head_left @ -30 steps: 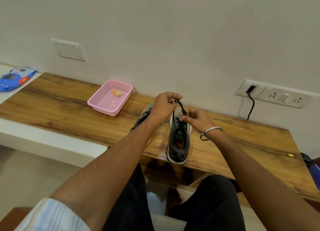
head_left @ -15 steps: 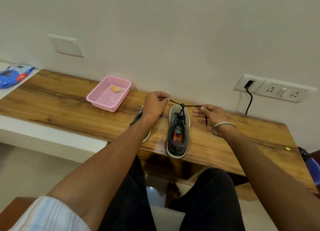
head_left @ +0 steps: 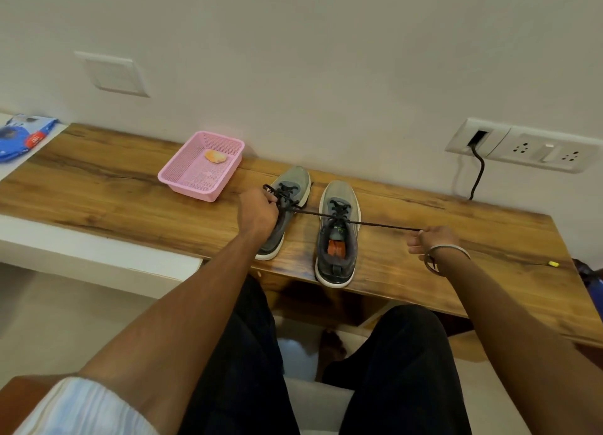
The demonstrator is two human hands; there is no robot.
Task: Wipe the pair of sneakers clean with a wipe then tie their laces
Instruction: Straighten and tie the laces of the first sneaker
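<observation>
While the left hand (head_left: 257,216) and right hand (head_left: 430,237) pinch the taut black lace (head_left: 385,224) either side of the grey mesh sneaker (head_left: 337,232), pull evenly, cinching the knot without dragging it.

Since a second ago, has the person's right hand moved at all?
Yes. The right hand has swung out to the person's right, away from the right sneaker it was working over, pulling the lace taut towards the wall socket's side of the wooden bench.

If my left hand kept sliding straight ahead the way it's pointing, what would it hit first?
Probably the left sneaker: the left hand is already over its laces, holding the lace end. Beyond that toe lies only bare desk, then the wall, though depth is hard to judge.
</observation>
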